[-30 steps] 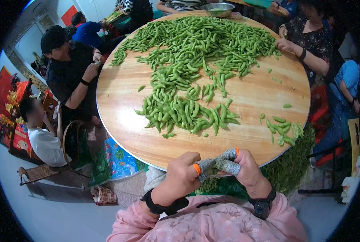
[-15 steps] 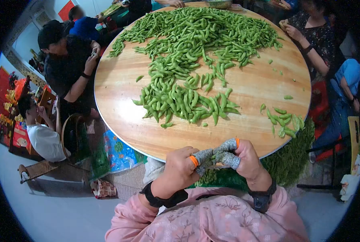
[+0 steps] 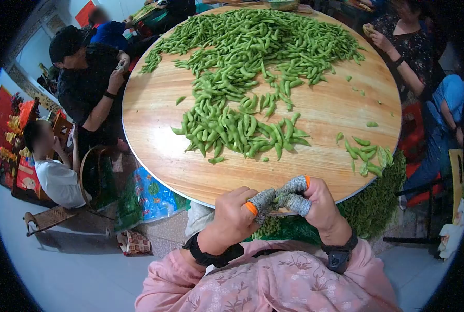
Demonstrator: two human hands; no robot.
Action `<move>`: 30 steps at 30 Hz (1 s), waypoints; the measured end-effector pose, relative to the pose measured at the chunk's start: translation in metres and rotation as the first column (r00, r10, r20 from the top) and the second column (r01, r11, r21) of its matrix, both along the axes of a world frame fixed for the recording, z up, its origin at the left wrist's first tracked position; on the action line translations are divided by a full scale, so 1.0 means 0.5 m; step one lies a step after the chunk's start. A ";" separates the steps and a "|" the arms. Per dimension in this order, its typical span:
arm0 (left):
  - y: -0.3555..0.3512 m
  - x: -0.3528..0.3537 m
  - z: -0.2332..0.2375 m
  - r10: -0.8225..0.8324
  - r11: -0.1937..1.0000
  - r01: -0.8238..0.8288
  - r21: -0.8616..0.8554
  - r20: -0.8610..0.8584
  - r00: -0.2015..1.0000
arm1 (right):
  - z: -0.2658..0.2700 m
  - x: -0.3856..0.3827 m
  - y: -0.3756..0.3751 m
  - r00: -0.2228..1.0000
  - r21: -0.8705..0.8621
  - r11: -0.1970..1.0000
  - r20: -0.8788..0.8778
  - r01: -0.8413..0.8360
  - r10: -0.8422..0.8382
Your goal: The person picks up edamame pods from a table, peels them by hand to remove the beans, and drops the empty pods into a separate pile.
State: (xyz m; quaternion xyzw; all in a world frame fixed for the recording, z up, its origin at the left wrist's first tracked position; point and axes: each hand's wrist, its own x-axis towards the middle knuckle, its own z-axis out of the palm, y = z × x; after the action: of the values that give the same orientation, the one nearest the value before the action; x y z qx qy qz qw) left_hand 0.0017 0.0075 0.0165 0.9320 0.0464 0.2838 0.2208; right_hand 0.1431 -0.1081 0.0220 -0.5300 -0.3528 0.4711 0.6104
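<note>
My left hand [image 3: 235, 214] and my right hand [image 3: 315, 204] meet just past the near edge of the round wooden table [image 3: 159, 156]. Grey knitted covers with orange bands wrap the thumb and a finger of each. The covered fingertips are pinched together around a bit of green, mostly hidden, perhaps a pod. Beyond them on the table lies a large heap of green pods [image 3: 237, 36], trailing toward me into a smaller pile [image 3: 232, 132]. A small group of pods [image 3: 366, 153] lies near the right edge.
Co-workers sit left [image 3: 86, 78] and right [image 3: 409, 62] of the table, their hands raised. Another person in white [image 3: 60, 177] sits at far left. A blue-green bag [image 3: 156, 195] lies on the floor, and pod heaps [image 3: 372, 208] lie below the right edge.
The fingertips of my two hands have come slightly closer together, and the green bit between them is more hidden. The pods on the table look the same.
</note>
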 end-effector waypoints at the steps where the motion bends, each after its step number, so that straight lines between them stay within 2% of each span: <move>1: -0.001 0.002 0.001 0.003 0.998 -0.003 -0.057 -0.012 1.000 | -0.001 0.001 0.001 1.000 0.023 1.000 0.021 -0.003 0.003; 3: -0.002 0.004 0.012 0.007 0.994 -0.009 -0.107 -0.020 1.000 | 0.001 0.005 0.002 0.999 0.053 0.999 0.046 -0.011 0.008; 5: -0.010 0.001 0.040 0.083 0.873 -0.186 -0.451 -0.239 0.967 | 0.004 0.015 -0.007 0.989 -0.002 0.994 0.105 0.109 -0.108; 6: -0.002 0.003 0.034 0.083 0.874 -0.185 -0.449 -0.238 0.968 | 0.001 0.034 -0.017 0.969 0.005 0.981 0.160 0.192 -0.190; 8: 0.026 0.008 0.016 0.162 0.890 -0.168 -0.423 -0.050 0.986 | -0.001 0.089 -0.050 0.893 -0.017 0.932 0.291 0.362 -0.342; 9: 0.041 0.017 0.021 0.191 0.938 -0.191 -0.289 -0.027 0.981 | -0.001 0.118 -0.071 0.836 -0.041 0.892 0.370 0.450 -0.405; 10: 0.052 0.027 0.024 0.193 0.939 -0.192 -0.287 -0.024 0.981 | -0.012 0.149 -0.092 0.759 0.007 0.851 0.448 0.526 -0.473; 11: 0.063 0.040 0.028 0.241 0.960 -0.258 -0.108 -0.146 0.959 | -0.022 0.177 -0.110 0.666 0.067 0.802 0.519 0.593 -0.536; 12: 0.075 0.056 0.032 0.305 0.952 -0.294 0.082 -0.254 0.918 | -0.021 0.200 -0.131 0.662 0.077 0.801 0.519 0.594 -0.541; 13: 0.085 0.076 0.032 0.359 0.932 -0.324 0.166 -0.283 0.889 | -0.013 0.217 -0.155 0.493 0.074 0.735 0.696 0.674 -0.522; 14: 0.097 0.088 0.027 0.358 0.932 -0.323 0.167 -0.277 0.891 | -0.004 0.224 -0.170 0.303 0.091 0.661 0.836 0.745 -0.457; 16: 0.120 0.110 0.006 0.368 0.913 -0.264 0.310 -0.348 0.862 | 0.014 0.215 -0.179 0.261 0.134 0.622 0.825 0.772 -0.501; 18: 0.131 0.119 -0.004 0.349 0.916 -0.240 0.322 -0.345 0.871 | 0.014 0.203 -0.180 0.220 0.172 0.580 0.811 0.796 -0.543; 21: 0.137 0.114 0.002 0.311 0.927 -0.196 0.320 -0.366 0.877 | -0.010 0.173 -0.159 0.471 0.128 0.662 0.606 0.738 -0.641; 24: 0.134 0.099 0.013 0.325 0.928 -0.230 0.293 -0.336 0.884 | -0.007 0.119 -0.101 0.708 0.067 0.824 0.476 0.563 -0.522; 26: 0.114 0.085 0.034 0.376 0.923 -0.378 0.068 -0.359 0.854 | -0.013 0.084 -0.066 0.829 0.057 0.909 0.389 0.413 -0.402; 27: 0.113 0.072 0.026 0.249 0.894 -0.359 -0.268 -0.370 0.895 | -0.024 0.071 -0.049 0.867 0.077 0.937 0.359 0.340 -0.344; 28: 0.099 0.062 0.021 0.249 0.892 -0.361 -0.270 -0.373 0.894 | -0.019 0.053 -0.034 0.869 0.073 0.938 0.358 0.339 -0.342; 29: 0.081 0.054 0.020 0.155 0.810 -0.300 -0.504 -0.309 0.938 | -0.012 0.037 -0.014 0.954 0.022 0.957 0.070 0.290 -0.290; 30: 0.063 0.046 0.022 0.078 0.676 -0.215 -0.705 -0.222 0.972 | -0.006 0.028 0.000 0.947 -0.012 0.974 -0.229 0.227 -0.224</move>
State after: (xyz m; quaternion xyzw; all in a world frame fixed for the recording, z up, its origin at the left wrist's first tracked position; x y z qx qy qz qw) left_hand 0.0249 0.0392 0.0276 0.7831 0.2484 0.1768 0.5420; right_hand 0.1573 -0.1083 0.0189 -0.5045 -0.2207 0.4535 0.7008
